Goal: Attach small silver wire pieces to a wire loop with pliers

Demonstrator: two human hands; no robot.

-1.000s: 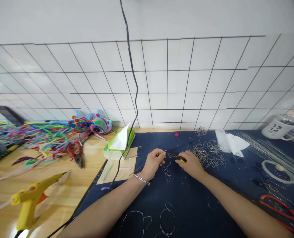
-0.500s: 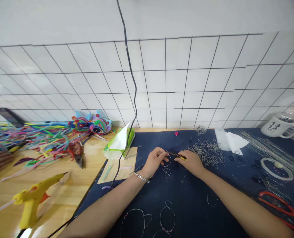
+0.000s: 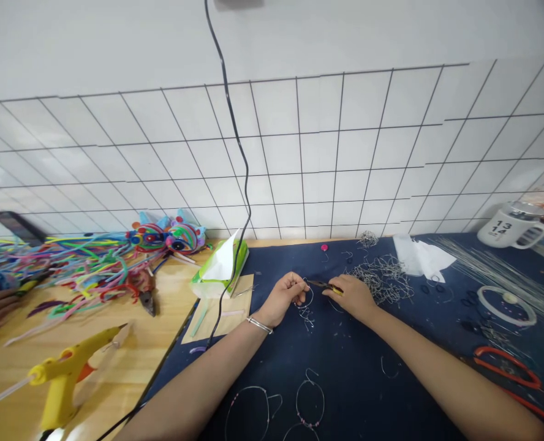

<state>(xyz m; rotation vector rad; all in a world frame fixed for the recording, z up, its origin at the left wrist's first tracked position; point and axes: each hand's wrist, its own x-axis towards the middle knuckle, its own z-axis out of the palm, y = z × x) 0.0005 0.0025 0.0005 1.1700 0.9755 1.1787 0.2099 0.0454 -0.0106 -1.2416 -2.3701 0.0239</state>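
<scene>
While your left grip (image 3: pixel 291 291) pinches a wire ring (image 3: pixel 312 297), your right grip (image 3: pixel 352 297) clasps yellow-handled pliers (image 3: pixel 335 290).
Ring over dark-blue desk (image 3: pixel 355 380), pliers' tip at its top; wire heap (image 3: pixel 386 280) beside your right grip.

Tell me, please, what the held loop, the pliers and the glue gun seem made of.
Loop: likely metal wire, silvery, thin, stiffly curved. Pliers: probably steel, dull and dark-nosed, with yellow, perhaps plastic grips. Glue gun: apparently plastic, smooth, evenly yellow.

White tiled wall (image 3: pixel 281 153) behind a wooden counter (image 3: pixel 129 367)
Dark grid lines (image 3: pixel 300 150) end beneath a plain upper wall (image 3: pixel 336 37); the wood shines.
</scene>
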